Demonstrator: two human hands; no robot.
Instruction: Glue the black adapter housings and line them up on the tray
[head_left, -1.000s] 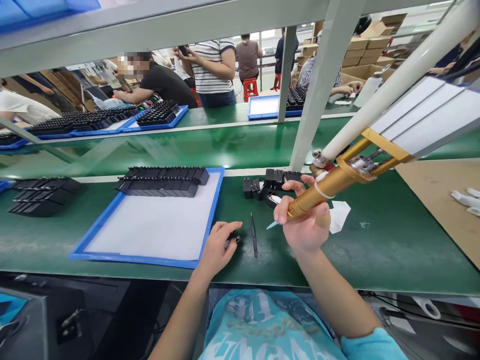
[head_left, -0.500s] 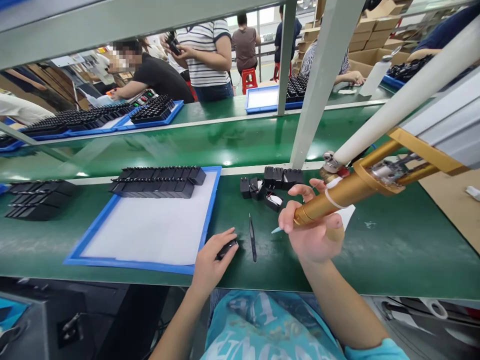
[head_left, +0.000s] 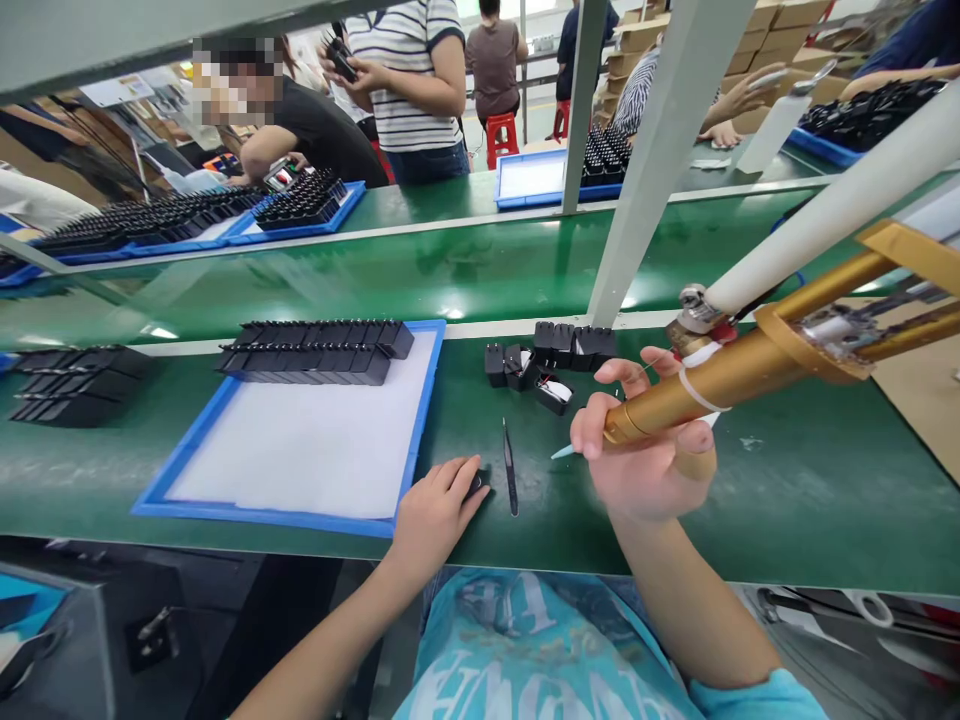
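Note:
My left hand (head_left: 439, 505) is closed on a small black part (head_left: 475, 484), mostly hidden under its fingers, low over the green bench. In my right hand (head_left: 652, 475) lies a gold dispensing gun (head_left: 667, 405), fingers curled round its front end. Its thin pale-blue nozzle (head_left: 564, 453) points left. Between the hands a pair of black tweezers (head_left: 510, 468) rests on the bench. Beyond them is an open black plastic case (head_left: 554, 391) with white material inside. Several similar black cases (head_left: 574, 345) stand behind it.
On the left, a blue tray (head_left: 421, 420) lined with white carries rows of black cases (head_left: 315, 352). More black cases (head_left: 79, 385) stand at far left. A slanted metal post (head_left: 652, 170) and white tube (head_left: 825, 210) cross at right. Co-workers sit and stand beyond.
My left hand has shifted slightly right, its fingers now covering more of the black part. My right hand and the dispensing gun sit slightly farther right in view. The camera has tilted a little.

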